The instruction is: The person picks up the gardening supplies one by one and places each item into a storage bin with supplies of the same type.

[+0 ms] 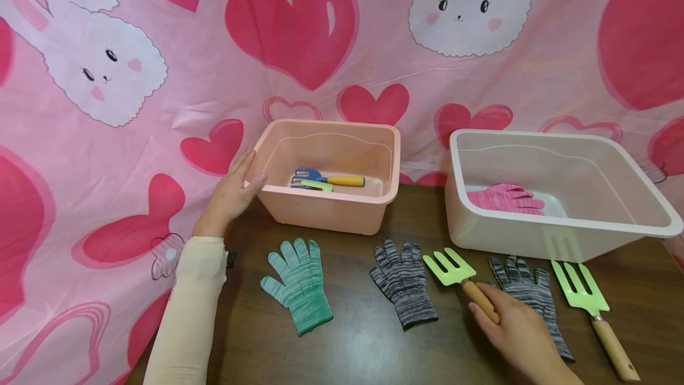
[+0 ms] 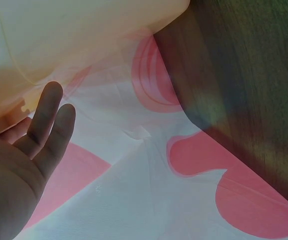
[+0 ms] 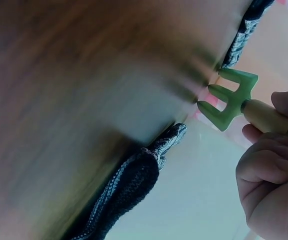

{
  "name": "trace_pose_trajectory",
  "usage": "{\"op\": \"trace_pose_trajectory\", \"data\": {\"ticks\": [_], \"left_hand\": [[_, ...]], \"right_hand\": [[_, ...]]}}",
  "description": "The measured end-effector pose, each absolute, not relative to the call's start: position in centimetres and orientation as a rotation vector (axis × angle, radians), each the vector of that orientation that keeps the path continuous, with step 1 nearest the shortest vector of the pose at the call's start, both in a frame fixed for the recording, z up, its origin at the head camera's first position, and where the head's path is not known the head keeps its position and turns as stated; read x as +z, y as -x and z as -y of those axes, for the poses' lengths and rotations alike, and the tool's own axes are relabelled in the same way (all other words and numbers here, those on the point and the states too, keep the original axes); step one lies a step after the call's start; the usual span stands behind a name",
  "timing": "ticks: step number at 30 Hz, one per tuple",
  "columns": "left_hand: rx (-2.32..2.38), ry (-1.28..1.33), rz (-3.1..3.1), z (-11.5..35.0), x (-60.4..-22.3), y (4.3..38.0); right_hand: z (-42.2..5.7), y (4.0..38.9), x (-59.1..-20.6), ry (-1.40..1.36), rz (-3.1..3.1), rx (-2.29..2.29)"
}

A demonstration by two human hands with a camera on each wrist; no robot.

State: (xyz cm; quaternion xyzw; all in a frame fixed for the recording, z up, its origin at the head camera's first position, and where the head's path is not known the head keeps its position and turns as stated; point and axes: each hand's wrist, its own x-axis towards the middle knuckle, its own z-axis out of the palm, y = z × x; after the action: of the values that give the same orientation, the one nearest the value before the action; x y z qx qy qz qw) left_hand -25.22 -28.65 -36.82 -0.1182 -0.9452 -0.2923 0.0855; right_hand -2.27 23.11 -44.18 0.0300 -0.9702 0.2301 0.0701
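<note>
My right hand (image 1: 521, 328) grips the wooden handle of a light green garden hand fork (image 1: 451, 267), its three tines pointing away from me. In the right wrist view the fork (image 3: 231, 97) is held just over the table, with fingers curled round the handle. The striped grey-black glove (image 1: 529, 293) lies partly behind this hand. My left hand (image 1: 227, 198) rests with fairly straight fingers against the left end of the pink bin (image 1: 320, 212), thumb at the rim. Inside that bin lie a blue fork with a yellow handle (image 1: 346, 181) and a light green tool (image 1: 317, 185).
A whitish bin (image 1: 534, 236) at the right holds a pink glove (image 1: 504, 199). Before the bins lie a green glove (image 1: 296, 284) and another grey-black glove (image 1: 403, 284). A second light green fork (image 1: 585, 296) lies far right. A heart-patterned cloth (image 1: 214, 76) hangs behind.
</note>
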Motion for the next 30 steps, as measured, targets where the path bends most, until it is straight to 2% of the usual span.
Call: {"op": "trace_pose_trajectory", "data": {"ticks": [30], "left_hand": [[-0.894,0.302,2.864,28.6,-36.4,24.8]], "right_hand": [[-23.8,3.3,-43.2,-0.352,2.470,0.687]]}}
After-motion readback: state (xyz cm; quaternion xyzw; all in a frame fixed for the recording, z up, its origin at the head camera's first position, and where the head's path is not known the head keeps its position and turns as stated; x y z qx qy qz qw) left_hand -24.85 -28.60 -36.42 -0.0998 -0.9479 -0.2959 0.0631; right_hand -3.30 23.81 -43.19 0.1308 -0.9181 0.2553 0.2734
